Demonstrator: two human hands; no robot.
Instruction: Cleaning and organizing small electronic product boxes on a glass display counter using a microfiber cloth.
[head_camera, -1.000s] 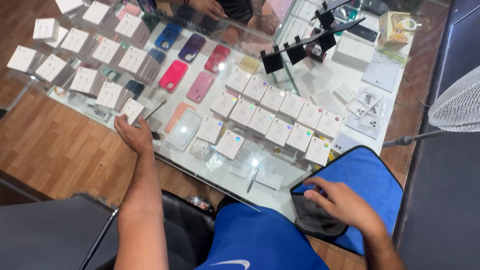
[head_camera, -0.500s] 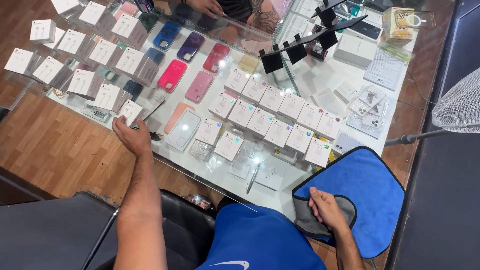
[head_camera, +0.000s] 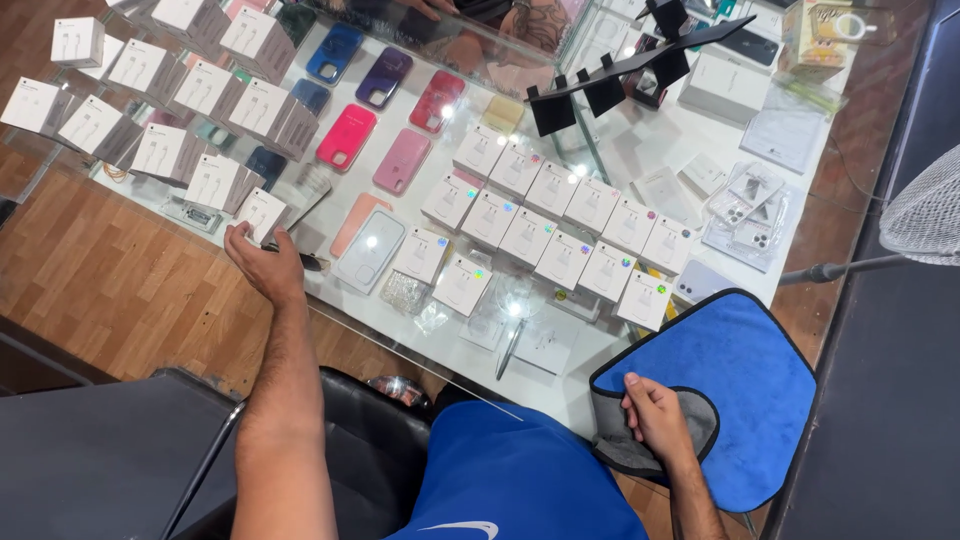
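Left hand (head_camera: 262, 262) rests on the near edge of the glass worktop (head_camera: 470, 350), fingers spread flat and holding nothing, fingertips touching a small white box (head_camera: 262, 212) at the end of a row of like boxes. Just beside it lies a clear phone case (head_camera: 368, 250). Further right stand rows of white boxes (head_camera: 560, 225). Right hand (head_camera: 655, 415) pinches the folded grey-lined corner of a blue microfibre cloth (head_camera: 745, 385) lying at the worktop's near right corner.
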